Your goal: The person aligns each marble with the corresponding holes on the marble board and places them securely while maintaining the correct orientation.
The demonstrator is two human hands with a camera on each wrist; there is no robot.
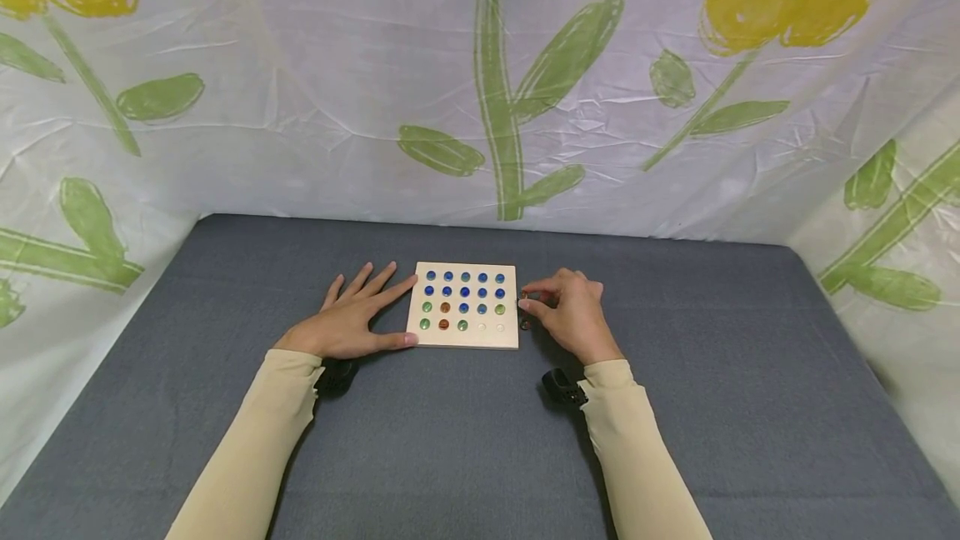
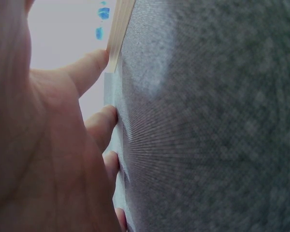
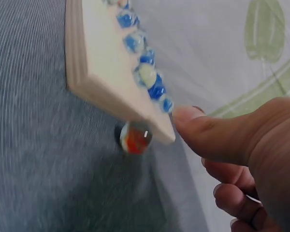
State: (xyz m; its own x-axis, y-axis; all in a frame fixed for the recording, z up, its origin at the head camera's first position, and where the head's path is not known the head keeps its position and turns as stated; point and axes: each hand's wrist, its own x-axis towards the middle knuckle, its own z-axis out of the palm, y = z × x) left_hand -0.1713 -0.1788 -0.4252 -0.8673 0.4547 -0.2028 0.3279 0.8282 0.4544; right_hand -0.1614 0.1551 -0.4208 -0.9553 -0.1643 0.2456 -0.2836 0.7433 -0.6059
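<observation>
A pale wooden board (image 1: 472,338) lies flat on the table, with rows of glass marbles (image 1: 465,292) in its hollows. Most marbles are blue, others green or orange; two hollows in the near row at the right show bare wood. My left hand (image 1: 352,319) lies spread at the board's left side, forefinger and thumb touching its edge. Just off the right edge, my right hand (image 1: 572,311) pinches an orange marble between thumb and forefinger, mostly covered by the fingertips. Another orange-and-clear marble (image 3: 136,137) sits on the cloth against the board's side, below that hand.
A dark grey cloth (image 1: 450,440) covers the table. Behind it hangs a white sheet (image 1: 315,107) printed with yellow flowers and green leaves. Both sleeves are pale, and a black device (image 1: 562,387) is worn on each wrist.
</observation>
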